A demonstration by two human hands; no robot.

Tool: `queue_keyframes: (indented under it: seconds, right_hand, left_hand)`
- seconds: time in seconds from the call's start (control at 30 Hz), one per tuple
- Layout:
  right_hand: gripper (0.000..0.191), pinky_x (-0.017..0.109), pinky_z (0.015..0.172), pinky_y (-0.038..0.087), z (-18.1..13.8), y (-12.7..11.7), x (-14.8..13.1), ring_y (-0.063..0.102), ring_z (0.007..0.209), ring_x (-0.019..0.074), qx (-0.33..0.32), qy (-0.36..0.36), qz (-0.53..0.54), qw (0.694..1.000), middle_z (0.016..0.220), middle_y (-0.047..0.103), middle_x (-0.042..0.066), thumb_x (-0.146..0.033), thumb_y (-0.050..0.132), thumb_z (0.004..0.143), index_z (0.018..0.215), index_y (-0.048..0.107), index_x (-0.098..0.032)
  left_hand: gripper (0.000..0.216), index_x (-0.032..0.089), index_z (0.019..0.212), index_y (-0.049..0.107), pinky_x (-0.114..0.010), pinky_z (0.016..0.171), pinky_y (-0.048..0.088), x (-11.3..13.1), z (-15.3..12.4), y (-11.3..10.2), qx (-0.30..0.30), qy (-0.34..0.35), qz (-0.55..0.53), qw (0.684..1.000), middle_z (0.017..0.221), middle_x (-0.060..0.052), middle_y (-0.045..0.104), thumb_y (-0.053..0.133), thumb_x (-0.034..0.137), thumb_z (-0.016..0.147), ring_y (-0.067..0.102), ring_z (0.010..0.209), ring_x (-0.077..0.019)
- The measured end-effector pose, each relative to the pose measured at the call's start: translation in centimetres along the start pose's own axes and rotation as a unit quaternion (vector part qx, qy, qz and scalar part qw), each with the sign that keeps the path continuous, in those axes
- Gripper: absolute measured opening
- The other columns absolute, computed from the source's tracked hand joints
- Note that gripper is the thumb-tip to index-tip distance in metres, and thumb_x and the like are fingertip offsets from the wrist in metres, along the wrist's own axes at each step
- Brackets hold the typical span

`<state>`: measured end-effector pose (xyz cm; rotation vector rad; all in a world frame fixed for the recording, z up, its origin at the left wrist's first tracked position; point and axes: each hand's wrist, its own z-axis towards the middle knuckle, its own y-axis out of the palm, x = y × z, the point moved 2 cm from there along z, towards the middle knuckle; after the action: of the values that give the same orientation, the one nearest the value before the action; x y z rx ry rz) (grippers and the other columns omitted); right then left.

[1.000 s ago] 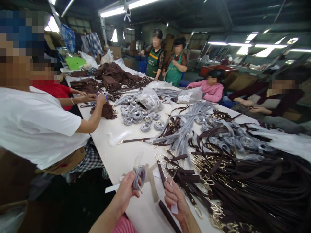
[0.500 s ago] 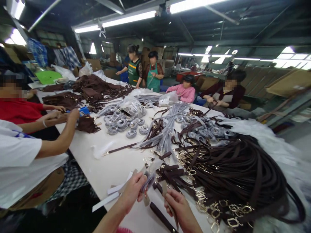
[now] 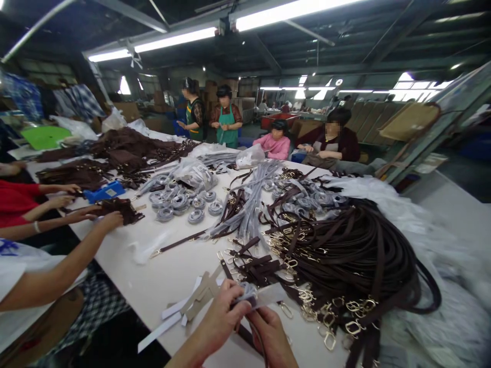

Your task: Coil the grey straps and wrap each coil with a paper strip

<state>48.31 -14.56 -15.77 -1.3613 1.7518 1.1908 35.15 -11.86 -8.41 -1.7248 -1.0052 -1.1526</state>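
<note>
My left hand (image 3: 221, 319) pinches a small coiled strap in a clear plastic bag (image 3: 247, 293) at the near edge of the white table (image 3: 169, 276). My right hand (image 3: 270, 335) meets it just below and holds a white paper strip (image 3: 270, 295) against the bagged coil. Both hands touch each other. A dark brown strap (image 3: 242, 335) lies on the table under them. A big heap of brown straps with gold buckles (image 3: 345, 266) lies right of my hands.
White and beige card strips (image 3: 184, 309) lie left of my hands. Bagged coiled straps (image 3: 180, 202) and grey bundles (image 3: 253, 199) fill the table's middle. A co-worker's arms (image 3: 65, 266) reach in from the left. Several people work at the far end.
The view has swung right and down. My hands have come together; the bagged coil moved from the raised left hand down to between both hands, and the right hand now holds a paper strip.
</note>
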Motion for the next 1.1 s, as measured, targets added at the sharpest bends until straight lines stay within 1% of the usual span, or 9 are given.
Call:
queue_keyframes:
  seconds: [0.1, 0.27, 0.5, 0.6, 0.7, 0.77, 0.87, 0.97, 1.1]
  right_hand:
    - [0.049, 0.021, 0.042, 0.022, 0.2, 0.1, 1.4, 0.028, 0.041, 0.0062, 0.005, 0.053, 0.067, 0.996, 0.044, 0.042, -0.008, -0.059, 0.083, 0.058, 0.076, 0.07, -0.014]
    - [0.042, 0.02, 0.041, 0.019, -0.2, 0.1, 1.2, 0.031, 0.041, 0.0063, -0.01, 0.075, 0.081, 0.994, 0.044, 0.043, -0.007, -0.051, 0.085, 0.055, 0.065, 0.063, -0.017]
    - [0.044, 0.02, 0.039, 0.021, -0.7, 0.7, 0.2, 0.034, 0.034, 0.0063, -0.046, 0.08, 0.07, 0.993, 0.037, 0.047, -0.002, -0.054, 0.075, 0.065, 0.053, 0.057, -0.015]
    - [0.046, 0.02, 0.037, 0.021, -0.5, 0.7, 0.5, 0.033, 0.032, 0.0059, -0.045, 0.078, 0.069, 0.993, 0.037, 0.047, -0.004, -0.055, 0.077, 0.065, 0.056, 0.057, -0.015]
    - [0.049, 0.019, 0.037, 0.024, -0.2, 0.5, 1.0, 0.034, 0.034, 0.0053, -0.041, 0.07, 0.078, 0.994, 0.039, 0.047, -0.005, -0.06, 0.079, 0.062, 0.061, 0.059, -0.015]
    - [0.052, 0.018, 0.037, 0.024, 0.1, 0.4, 1.3, 0.034, 0.035, 0.0044, -0.037, 0.062, 0.089, 0.993, 0.042, 0.047, -0.006, -0.063, 0.08, 0.06, 0.068, 0.06, -0.015]
    - [0.054, 0.016, 0.037, 0.021, 0.5, 0.2, 1.7, 0.03, 0.035, 0.0024, -0.036, 0.062, 0.102, 0.992, 0.044, 0.046, -0.008, -0.062, 0.081, 0.06, 0.08, 0.064, -0.015]
    - [0.054, 0.016, 0.037, 0.017, 0.8, 0.0, 1.7, 0.026, 0.035, 0.0018, -0.047, 0.071, 0.092, 0.992, 0.045, 0.045, -0.009, -0.061, 0.081, 0.061, 0.085, 0.067, -0.014]
    - [0.051, 0.016, 0.037, 0.018, 1.2, 0.1, 1.3, 0.027, 0.036, 0.003, -0.066, 0.074, 0.049, 0.994, 0.04, 0.04, -0.009, -0.062, 0.078, 0.064, 0.072, 0.064, -0.014]
  left_hand:
    - [0.011, 0.018, 0.075, 0.058, -0.027, 0.077, 0.042, 0.8, -0.2, -0.3, -0.011, 0.003, 0.022, 1.0, 0.097, -0.004, 0.046, 0.054, 0.027, 0.08, 0.05, 0.091, -0.0189]
    - [0.01, 0.019, 0.071, 0.059, -0.028, 0.078, 0.039, 0.8, -0.7, -0.5, -0.034, 0.008, 0.032, 0.999, 0.091, -0.003, 0.049, 0.056, 0.025, 0.078, 0.051, 0.09, -0.0199]
    - [0.002, 0.019, 0.073, 0.058, -0.026, 0.074, 0.038, -0.5, -0.7, 0.3, 0.054, 0.017, 0.042, 0.998, 0.084, -0.001, 0.055, 0.06, 0.02, 0.072, 0.052, 0.084, -0.018]
    - [0.011, 0.02, 0.08, 0.056, -0.024, 0.065, 0.04, -0.6, -0.5, 0.4, 0.051, -0.004, -0.017, 0.999, 0.077, 0.001, 0.056, 0.06, 0.018, 0.071, 0.052, 0.071, -0.015]
    - [0.033, 0.024, 0.099, 0.047, -0.023, 0.054, 0.039, -1.0, -0.2, 0.7, 0.052, -0.04, -0.141, 0.988, 0.076, 0.003, 0.06, 0.061, 0.018, 0.07, 0.053, 0.059, -0.0132]
    - [0.045, 0.024, 0.106, 0.044, -0.023, 0.058, 0.044, -1.5, 0.2, 0.8, 0.073, -0.04, -0.209, 0.974, 0.083, 0.001, 0.065, 0.066, 0.018, 0.067, 0.059, 0.067, -0.015]
    - [0.039, 0.019, 0.098, 0.053, -0.023, 0.067, 0.047, -2.3, 0.8, 1.0, 0.087, -0.042, -0.243, 0.965, 0.083, -0.001, 0.066, 0.071, 0.019, 0.063, 0.063, 0.079, -0.0169]
    - [0.026, 0.018, 0.087, 0.058, -0.02, 0.051, 0.042, -2.7, 0.8, 1.2, 0.072, -0.081, -0.224, 0.968, 0.068, 0.002, 0.062, 0.069, 0.023, 0.065, 0.058, 0.06, -0.0124]
    - [0.022, 0.021, 0.082, 0.054, -0.019, 0.032, 0.027, -2.7, 0.5, 1.5, 0.095, -0.095, -0.196, 0.971, 0.056, 0.007, 0.056, 0.067, 0.03, 0.067, 0.043, 0.039, -0.0083]
